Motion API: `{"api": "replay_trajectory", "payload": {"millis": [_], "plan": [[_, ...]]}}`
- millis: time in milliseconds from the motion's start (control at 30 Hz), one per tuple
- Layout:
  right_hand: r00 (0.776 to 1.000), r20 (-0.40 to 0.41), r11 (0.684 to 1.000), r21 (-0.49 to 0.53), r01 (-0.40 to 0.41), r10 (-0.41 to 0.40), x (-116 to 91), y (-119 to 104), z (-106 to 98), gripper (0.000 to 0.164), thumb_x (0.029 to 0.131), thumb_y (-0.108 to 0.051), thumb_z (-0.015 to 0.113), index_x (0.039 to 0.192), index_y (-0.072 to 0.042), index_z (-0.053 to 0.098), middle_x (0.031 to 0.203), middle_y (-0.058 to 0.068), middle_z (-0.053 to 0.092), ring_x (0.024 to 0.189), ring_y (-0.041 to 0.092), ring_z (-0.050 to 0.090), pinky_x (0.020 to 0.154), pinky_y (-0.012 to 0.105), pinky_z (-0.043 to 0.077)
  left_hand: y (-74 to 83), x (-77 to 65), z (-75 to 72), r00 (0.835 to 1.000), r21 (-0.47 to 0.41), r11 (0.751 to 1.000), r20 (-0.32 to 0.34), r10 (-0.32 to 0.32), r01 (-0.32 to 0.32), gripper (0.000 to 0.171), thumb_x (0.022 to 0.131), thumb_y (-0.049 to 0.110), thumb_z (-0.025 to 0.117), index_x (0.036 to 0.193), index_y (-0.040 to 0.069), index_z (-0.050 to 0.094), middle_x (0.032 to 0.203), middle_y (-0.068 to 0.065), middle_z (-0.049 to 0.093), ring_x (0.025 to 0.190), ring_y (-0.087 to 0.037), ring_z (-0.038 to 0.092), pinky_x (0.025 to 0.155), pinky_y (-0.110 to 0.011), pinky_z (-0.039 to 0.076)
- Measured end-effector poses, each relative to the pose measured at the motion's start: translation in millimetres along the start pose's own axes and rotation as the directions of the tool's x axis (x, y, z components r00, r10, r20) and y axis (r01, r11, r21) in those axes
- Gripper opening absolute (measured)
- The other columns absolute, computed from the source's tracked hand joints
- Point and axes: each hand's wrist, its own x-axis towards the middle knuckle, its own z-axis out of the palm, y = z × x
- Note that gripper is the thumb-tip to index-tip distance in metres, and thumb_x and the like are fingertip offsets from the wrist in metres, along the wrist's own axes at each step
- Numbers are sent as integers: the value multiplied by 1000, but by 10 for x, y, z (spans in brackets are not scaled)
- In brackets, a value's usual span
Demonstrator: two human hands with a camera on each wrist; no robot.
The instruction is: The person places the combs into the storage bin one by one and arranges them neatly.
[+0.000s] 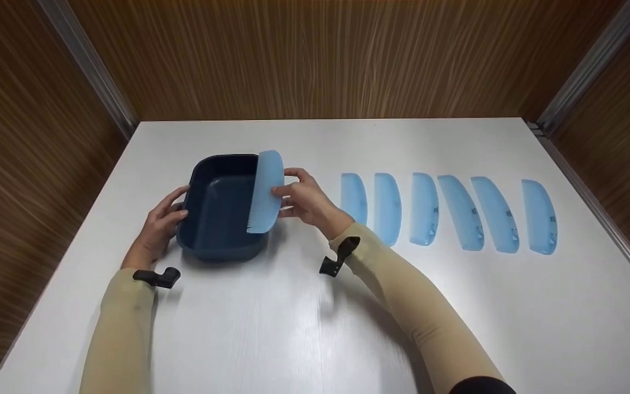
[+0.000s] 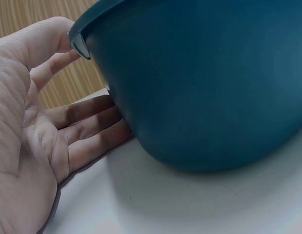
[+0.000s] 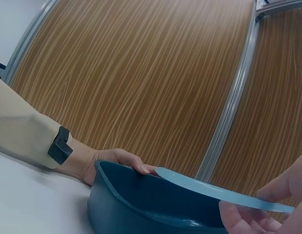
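White table (image 1: 271, 328): basin (image 1: 222, 254), six combs (image 1: 424, 210)

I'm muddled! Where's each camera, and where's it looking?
Head: worn there, facing forward, down at the tub; left hand, right hand, sleeves show.
Left wrist: worn there, facing the tub's outside; left hand shows.
Right wrist: worn there, facing across the tub; both hands, left sleeve show.
Head and right wrist share the held comb.

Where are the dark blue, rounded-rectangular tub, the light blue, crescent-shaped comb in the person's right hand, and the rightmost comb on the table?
Dark blue tub (image 2: 199, 87): left wrist view, outer wall.
Held light blue comb (image 1: 264, 196): head view, middle of body.
Rightmost light blue comb (image 1: 538, 217): head view, middle of body.
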Motion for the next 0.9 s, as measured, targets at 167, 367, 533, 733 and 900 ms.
{"api": "replay_trajectory", "payload": {"millis": [167, 367, 533, 733, 900], "plan": [[1000, 19, 1000, -13, 7, -7, 11, -47, 86, 56, 84, 0, 63, 131, -17, 37, 115, 20, 53, 87, 32, 64, 66, 43, 52, 51, -29, 49, 1000, -11, 1000, 12, 10, -10, 55, 94, 8, 47, 146, 12, 30, 131, -9, 45, 114, -21, 48, 91, -35, 38], [999, 36, 1000, -28, 7, -6, 53, -69, 209, 58, 83, 1, 63, 131, -17, 38, 113, 20, 53, 86, 31, 64, 64, 41, 53, 1, 9, -15, 1000, -27, 1000, -1, 10, -10, 54, 94, 6, 46, 146, 12, 31, 132, -8, 45, 114, -22, 48, 91, -36, 38], [999, 45, 1000, -24, -4, 5, 97, -52, 298, 59, 81, 5, 62, 130, -17, 38, 114, 21, 51, 90, 32, 64, 67, 44, 52, -92, 46, -81, 1000, -30, 1000, -17, -4, 3, 54, 93, 7, 48, 145, 17, 35, 138, -10, 40, 119, -23, 45, 94, -38, 36], [999, 41, 1000, -28, -1, 2, 144, -24, 383, 59, 80, 6, 63, 129, -17, 38, 111, 21, 53, 86, 32, 65, 66, 44, 53, -124, 61, -84, 999, -19, 1000, -36, 8, -8, 53, 92, 11, 51, 143, 21, 39, 141, -12, 38, 121, -25, 43, 97, -44, 32], [1000, 23, 999, -44, 19, -18, 170, 2, 470, 60, 80, 6, 63, 129, -18, 38, 106, 21, 54, 80, 33, 66, 63, 44, 53, -138, 62, -70, 999, -15, 1000, -31, 15, -16, 53, 92, 14, 52, 143, 21, 39, 142, -13, 37, 122, -26, 43, 96, -44, 34]]}}
